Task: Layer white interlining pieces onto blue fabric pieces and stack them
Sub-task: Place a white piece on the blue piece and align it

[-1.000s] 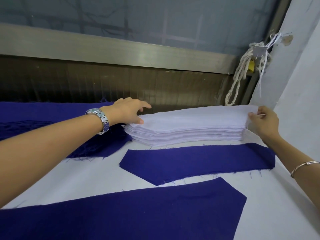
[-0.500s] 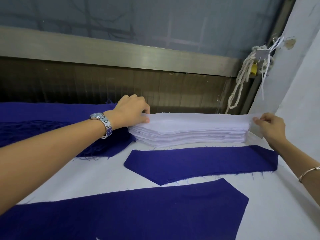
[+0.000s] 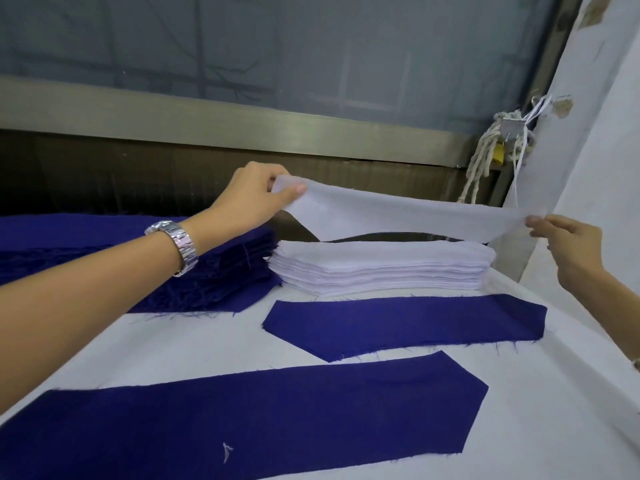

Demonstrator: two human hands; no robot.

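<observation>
Left hand [image 3: 256,199], centre of frame, pinches the pointed left end of one white sheet [image 3: 398,216] between thumb and curled fingers. Right hand [image 3: 568,244], at right edge, pinches the sheet's other end with thumb and fingertips. Sheet hangs in the air between the two hands, sagging slightly in the middle, clear of the white stack [image 3: 381,268] directly below it. White stack sits on the table [image 3: 554,393], right of centre, edges roughly even. Blue stack [image 3: 221,271] just left of it, the two close at their near corners; whether they touch, cannot tell. Far blue piece [image 3: 405,323] lies flat just in front of the white stack, bare, frayed edges, pointed end to the left. Near blue piece [image 3: 242,420] lies flat across lower frame, bare, pointed end to the right, a small chalk mark near its lower middle. Metal watch [image 3: 176,245] on left wrist. Knotted rope [image 3: 485,161] hangs at upper right beside a white wall.
</observation>
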